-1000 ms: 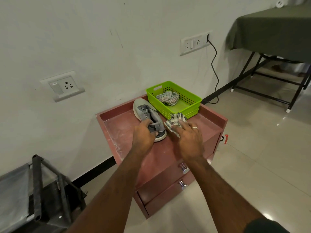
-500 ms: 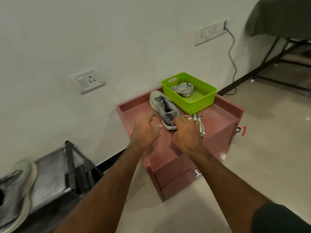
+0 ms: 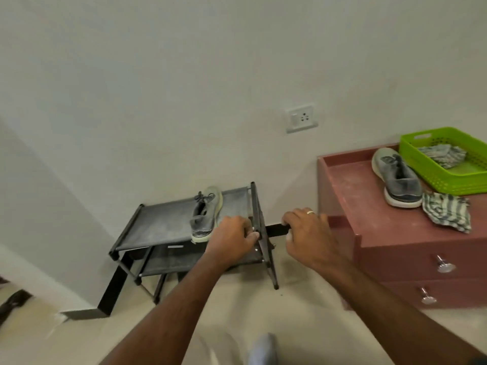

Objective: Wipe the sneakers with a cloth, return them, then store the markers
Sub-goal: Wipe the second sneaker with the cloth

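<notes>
Sneaker [image 3: 206, 216] lies on rack [image 3: 160, 222] just left of left hand [image 3: 232, 239]; both grips loosely curled, empty.

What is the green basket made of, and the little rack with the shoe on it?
The green basket looks like glossy moulded plastic: its walls are a grid of small holes. The shoe rack seems to be thin dark metal tubes with grey fabric stretched between them as shelves; the sneaker rests on the top one.

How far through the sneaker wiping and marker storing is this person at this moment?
Roughly midway on the sneakers. One sneaker sits on the shoe rack; the other sneaker lies on the red cabinet beside the striped cloth. Both hands, left hand and right hand, hold nothing, near the rack. No markers are visible.
</notes>
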{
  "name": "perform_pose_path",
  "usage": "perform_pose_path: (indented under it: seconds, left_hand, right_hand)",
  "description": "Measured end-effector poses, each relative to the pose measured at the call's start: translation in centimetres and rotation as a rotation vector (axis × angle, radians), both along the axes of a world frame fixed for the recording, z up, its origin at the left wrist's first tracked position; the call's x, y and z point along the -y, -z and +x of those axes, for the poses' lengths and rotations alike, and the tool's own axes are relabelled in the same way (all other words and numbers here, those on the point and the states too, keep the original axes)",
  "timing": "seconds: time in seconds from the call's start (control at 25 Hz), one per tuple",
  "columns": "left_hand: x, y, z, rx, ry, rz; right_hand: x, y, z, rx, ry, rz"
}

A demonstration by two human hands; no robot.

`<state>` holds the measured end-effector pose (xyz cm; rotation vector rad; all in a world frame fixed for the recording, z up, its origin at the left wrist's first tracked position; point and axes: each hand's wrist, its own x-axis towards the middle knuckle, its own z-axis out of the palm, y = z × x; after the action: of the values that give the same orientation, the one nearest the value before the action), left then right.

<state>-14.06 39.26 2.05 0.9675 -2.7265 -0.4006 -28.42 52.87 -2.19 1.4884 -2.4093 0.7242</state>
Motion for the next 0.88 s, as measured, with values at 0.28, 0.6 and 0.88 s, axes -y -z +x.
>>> perform_pose_path:
  seconds: [0.28,0.6,0.88]
  left_hand:
    - [9.1,1.0,7.4,-0.202,-0.306,0.138]
    - [14.9,7.5,4.7,-0.318,-0.391,0.345]
    - [16.5,8.6,2.3,-0.451,-0.523,0.328]
  right_hand:
    - [10.8,-0.8,6.0,0.038,-0.116,0.182]
    - [16.3,3.1,7.0,0.179,-0.093,0.207]
    - [17.1,4.5,6.5,0.277,-0.073,0.160]
